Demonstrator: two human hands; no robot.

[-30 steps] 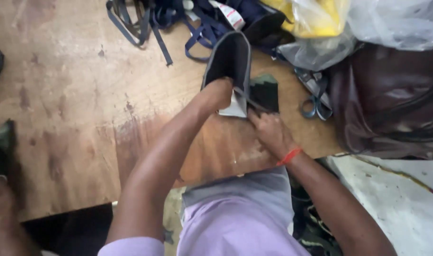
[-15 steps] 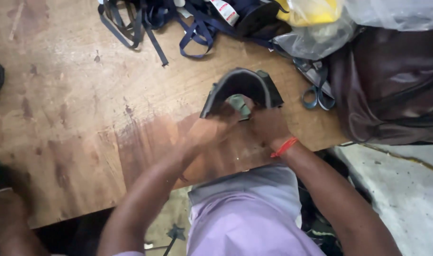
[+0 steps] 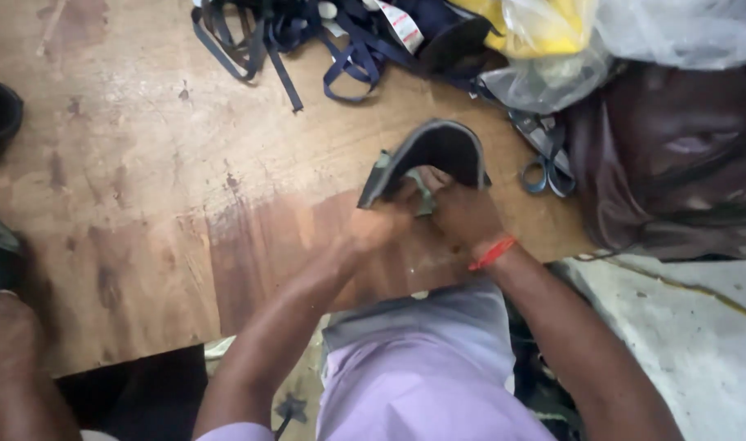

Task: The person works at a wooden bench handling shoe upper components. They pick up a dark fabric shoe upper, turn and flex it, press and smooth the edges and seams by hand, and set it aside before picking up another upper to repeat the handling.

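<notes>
A dark curved piece of stiff material, arched like a shoe upper, stands on the worn wooden table. My left hand grips its left lower edge from beneath. My right hand, with a red band at the wrist, holds its right side with fingers tucked under the arch. A small greenish-grey bit shows between the two hands.
Dark blue straps lie tangled at the table's far edge, beside yellow and clear plastic bags. Scissors lie right of the piece, next to a dark brown bag. Another person's hand is at the lower left.
The dark piece went from held upright and flat to bent into an arch, lower over the table. Both hands have moved underneath it.
</notes>
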